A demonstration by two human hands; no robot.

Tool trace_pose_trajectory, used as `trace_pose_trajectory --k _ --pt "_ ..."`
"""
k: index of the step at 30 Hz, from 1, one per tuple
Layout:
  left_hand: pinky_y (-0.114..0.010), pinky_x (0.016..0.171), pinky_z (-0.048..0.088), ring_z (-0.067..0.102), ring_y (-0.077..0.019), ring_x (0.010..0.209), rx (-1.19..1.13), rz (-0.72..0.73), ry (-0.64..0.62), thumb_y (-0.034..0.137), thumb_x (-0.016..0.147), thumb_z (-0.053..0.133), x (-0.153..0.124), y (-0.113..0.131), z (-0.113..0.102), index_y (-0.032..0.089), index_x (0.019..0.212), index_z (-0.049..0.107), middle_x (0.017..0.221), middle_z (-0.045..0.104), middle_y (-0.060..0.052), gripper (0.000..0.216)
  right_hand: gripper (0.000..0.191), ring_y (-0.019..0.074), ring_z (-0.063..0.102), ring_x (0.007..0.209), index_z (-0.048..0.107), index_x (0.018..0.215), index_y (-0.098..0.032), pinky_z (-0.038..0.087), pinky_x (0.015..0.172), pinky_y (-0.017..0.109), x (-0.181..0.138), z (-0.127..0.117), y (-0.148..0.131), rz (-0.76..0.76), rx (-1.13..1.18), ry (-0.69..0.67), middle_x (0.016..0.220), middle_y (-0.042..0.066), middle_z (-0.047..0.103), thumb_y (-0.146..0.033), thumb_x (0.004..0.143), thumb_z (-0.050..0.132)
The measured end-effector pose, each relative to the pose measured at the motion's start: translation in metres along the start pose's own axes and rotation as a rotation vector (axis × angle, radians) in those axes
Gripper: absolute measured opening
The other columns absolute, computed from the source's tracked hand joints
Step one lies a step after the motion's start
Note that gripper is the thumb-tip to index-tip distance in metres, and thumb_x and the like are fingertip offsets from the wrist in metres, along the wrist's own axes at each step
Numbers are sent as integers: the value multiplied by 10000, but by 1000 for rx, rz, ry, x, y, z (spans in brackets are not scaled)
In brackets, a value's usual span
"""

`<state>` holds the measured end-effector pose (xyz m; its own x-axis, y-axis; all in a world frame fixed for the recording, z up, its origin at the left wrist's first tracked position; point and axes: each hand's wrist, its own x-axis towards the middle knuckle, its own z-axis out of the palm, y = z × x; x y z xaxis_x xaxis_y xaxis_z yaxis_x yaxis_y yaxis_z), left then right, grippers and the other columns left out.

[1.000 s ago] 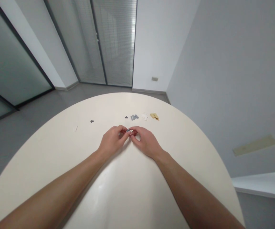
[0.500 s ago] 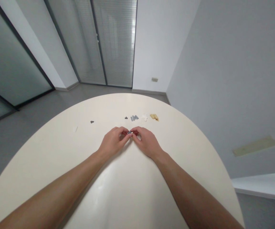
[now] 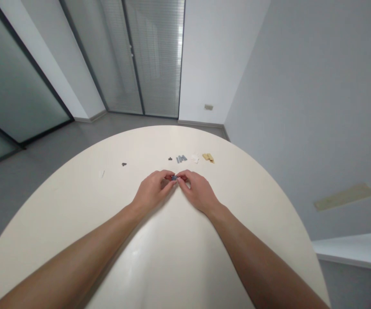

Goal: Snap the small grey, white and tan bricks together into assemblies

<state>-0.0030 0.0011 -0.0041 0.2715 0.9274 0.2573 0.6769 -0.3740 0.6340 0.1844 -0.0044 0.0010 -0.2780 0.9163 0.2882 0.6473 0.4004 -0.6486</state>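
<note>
Between my two hands is a small blue-grey piece, partly covered by the fingertips; its exact kind is too small to make out. My left hand pinches it from the left with thumb and fingers. From the right, my right hand pinches the same piece. Just beyond the fingers lie a tiny dark piece and a group of flat grey pieces. To their right are small white pieces and tan flat pieces.
The hands work above a round cream table. On its left part lie a small dark piece and a thin white piece. Beyond the table stand glass partitions and a white wall.
The fingertips have shifted slightly on the small piece, and more of its blue-grey surface shows. Arms and the other pieces stay where they were.
</note>
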Motion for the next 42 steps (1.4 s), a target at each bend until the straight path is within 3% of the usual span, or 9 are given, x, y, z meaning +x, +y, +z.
trace_pose_trajectory --k 11,25,42 --pt "-391 909 519 673 -233 1030 50 56 11 301 948 576 0 -3 1 242 1150 708 1117 751 -50 248 149 177 671 943 654 1064 -233 493 879 320 -1 2 3 -17 8 16 1009 32 740 -283 995 532" --pt "-410 916 543 681 -237 1038 79 112 24 264 975 536 1 -6 3 218 1259 684 1125 756 -77 323 146 184 677 943 641 1084 -237 495 872 331 -1 3 5 -22 10 29 1005 34 743 -276 989 536" --pt "-397 924 542 680 -229 1036 95 99 8 202 959 504 1 -7 3 224 1240 700 1110 759 -65 343 127 174 660 925 650 1034 -237 473 849 307 -1 2 3 -26 -23 18 985 22 732 -269 983 538"
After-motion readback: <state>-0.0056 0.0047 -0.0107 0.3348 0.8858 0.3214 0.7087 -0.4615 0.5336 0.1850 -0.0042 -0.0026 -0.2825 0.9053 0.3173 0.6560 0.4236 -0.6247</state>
